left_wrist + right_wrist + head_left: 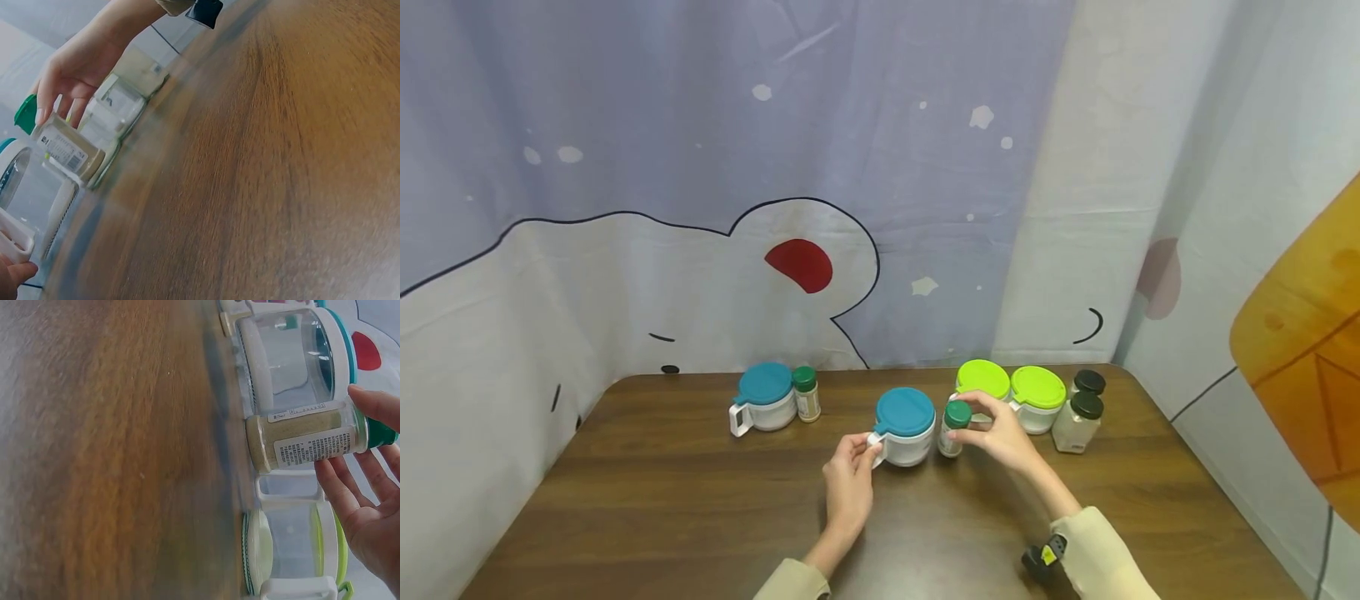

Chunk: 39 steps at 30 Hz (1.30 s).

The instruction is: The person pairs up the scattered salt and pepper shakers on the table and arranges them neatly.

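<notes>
My left hand (850, 490) grips the white handle of a clear seasoning jar (907, 446) with a blue lid, near the middle of the table. In the left wrist view, only fingertips show at that handle (17, 236). Just right of this jar, my right hand (1003, 432) pinches a small green-capped spice bottle (951, 440) between thumb and fingers. Tan powder fills much of the bottle (306, 439), and a printed label faces the right wrist camera. The bottle stands close beside the blue-lidded jar, tilted slightly in the head view.
Farther left stand another blue-lidded jar (769, 408) and a second green-capped spice bottle (807, 398). Behind and right of my right hand are two lime-lidded jars (982, 377) (1037, 398), then two black-capped jars (1075, 427). A patterned curtain (925, 208) hangs along the table's back edge.
</notes>
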Motion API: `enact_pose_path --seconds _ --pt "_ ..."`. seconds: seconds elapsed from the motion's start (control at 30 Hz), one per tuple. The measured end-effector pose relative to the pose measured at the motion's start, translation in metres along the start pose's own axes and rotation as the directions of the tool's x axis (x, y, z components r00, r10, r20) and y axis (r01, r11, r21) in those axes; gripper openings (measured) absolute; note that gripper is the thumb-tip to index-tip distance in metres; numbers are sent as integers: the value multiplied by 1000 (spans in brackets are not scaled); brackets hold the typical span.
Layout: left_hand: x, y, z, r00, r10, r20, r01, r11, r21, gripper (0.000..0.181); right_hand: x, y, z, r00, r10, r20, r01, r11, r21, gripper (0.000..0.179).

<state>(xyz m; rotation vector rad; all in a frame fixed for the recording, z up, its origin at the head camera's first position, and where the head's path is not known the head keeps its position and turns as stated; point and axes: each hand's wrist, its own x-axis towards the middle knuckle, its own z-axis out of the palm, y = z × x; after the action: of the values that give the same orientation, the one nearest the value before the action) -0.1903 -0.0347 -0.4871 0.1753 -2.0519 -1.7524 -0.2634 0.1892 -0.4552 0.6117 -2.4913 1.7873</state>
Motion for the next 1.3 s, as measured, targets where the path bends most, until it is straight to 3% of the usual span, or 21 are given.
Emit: enact_pose_path --seconds 0.4,0.7,1.03,1.3 --pt "7 -5 -4 999 25 -30 -25 999 26 15 8 -1 13 1000 -3 -24 2 999 -37 48" --pt "13 -8 -6 999 3 -49 -3 1000 6 13 7 -29 25 999 -10 -32 8 999 -41 45" --pt "22 -15 -9 997 31 -64 -29 999 35 14 19 -6 31 998 7 -58 -10 998 -54 46" --pt "28 -16 -13 996 46 -75 -43 998 49 15 23 -24 38 998 13 -67 -17 998 -62 45"
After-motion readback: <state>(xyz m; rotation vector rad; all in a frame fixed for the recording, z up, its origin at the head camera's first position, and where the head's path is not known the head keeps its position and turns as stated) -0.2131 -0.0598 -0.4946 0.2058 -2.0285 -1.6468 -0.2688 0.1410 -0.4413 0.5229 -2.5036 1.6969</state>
